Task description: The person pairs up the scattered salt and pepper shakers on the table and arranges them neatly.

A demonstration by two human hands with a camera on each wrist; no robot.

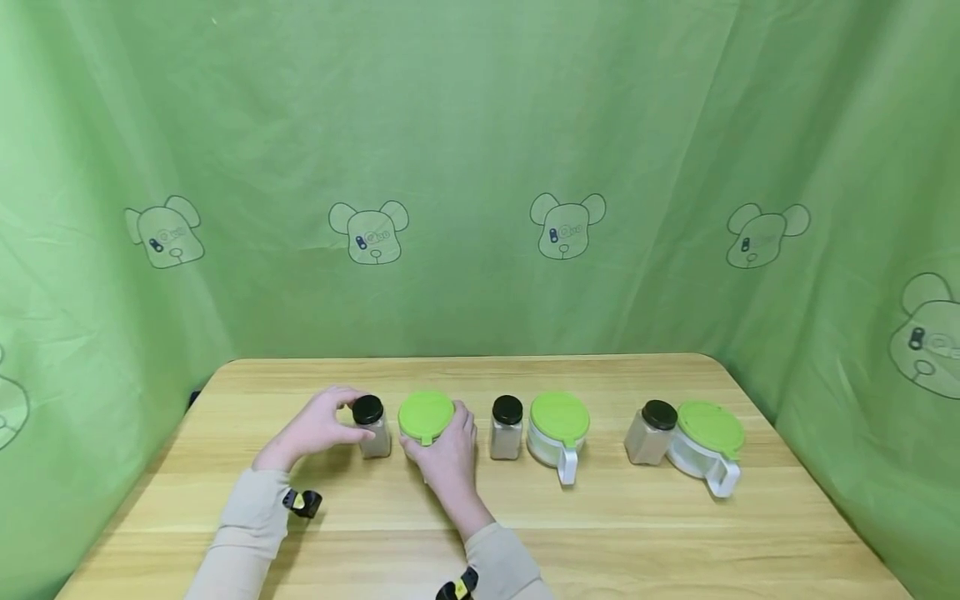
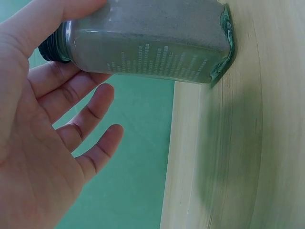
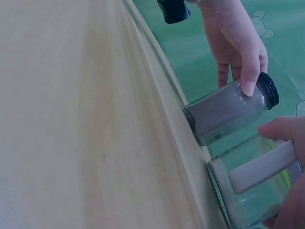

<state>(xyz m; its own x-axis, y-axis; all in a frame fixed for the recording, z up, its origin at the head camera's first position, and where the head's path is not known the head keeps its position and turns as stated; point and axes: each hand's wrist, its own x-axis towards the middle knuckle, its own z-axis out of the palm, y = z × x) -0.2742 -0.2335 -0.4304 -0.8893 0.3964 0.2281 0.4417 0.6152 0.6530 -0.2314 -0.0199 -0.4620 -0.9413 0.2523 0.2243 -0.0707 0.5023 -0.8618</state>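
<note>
On the left side of the table, my left hand (image 1: 321,427) grips a square clear spice jar (image 1: 377,442) with a black lid, thumb on one side and fingers on the other. Greyish powder fills much of this jar, and its base is at the tabletop in the left wrist view. Just to its right, my right hand (image 1: 452,458) grips a round glass seasoning pot (image 1: 426,411) from above, thumb and fingers spread around its green lid. The pot's white handle (image 3: 262,167) points toward me, with a thin white layer at the bottom; the hand hides much of its body.
Right of my hands stand a second black-lidded jar (image 1: 506,433) and green-lidded pot (image 1: 558,417). Farther right, a third jar (image 1: 648,437) stands close against a third pot (image 1: 708,429). A green curtain (image 1: 465,300) hangs behind the wooden table (image 1: 600,533).
</note>
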